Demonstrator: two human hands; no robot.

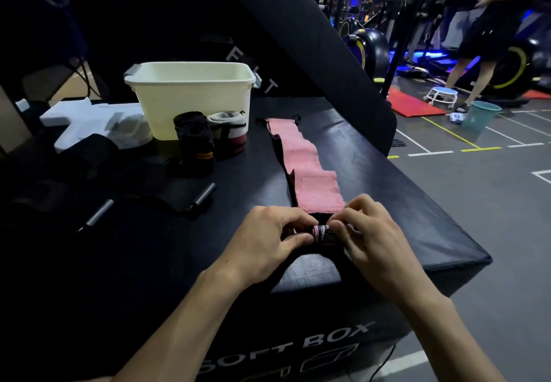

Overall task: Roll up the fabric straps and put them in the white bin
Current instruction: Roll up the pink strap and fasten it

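We are at the start of rolling the pink strap (307,170), judging by how small the roll (321,232) is against the long tail laid out beyond it. Our left hand (269,235) and right hand (371,237) meet at the near edge of the black soft box (402,179), each with fingers and thumb curled to pinch one end of the tight little roll between them. The next move, as we judge it, calls for turning the roll away from us along the strap, keeping the edges square and the tension even so it does not cone or slacken.

The strap looks soft and towelling-like on its pink face, with a dark backing showing along its left edge; it runs from the roll straight up the box top, slightly rumpled, with wavy edges.

Beyond its far end, to the left, stands the white bin (190,95) on the same box top, well apart from our hands. Touching the bin's front wall sit a black rolled strap (195,140) and a pale rolled strap (229,131), not yet inside it. More dark straps (89,155) lie left of those.
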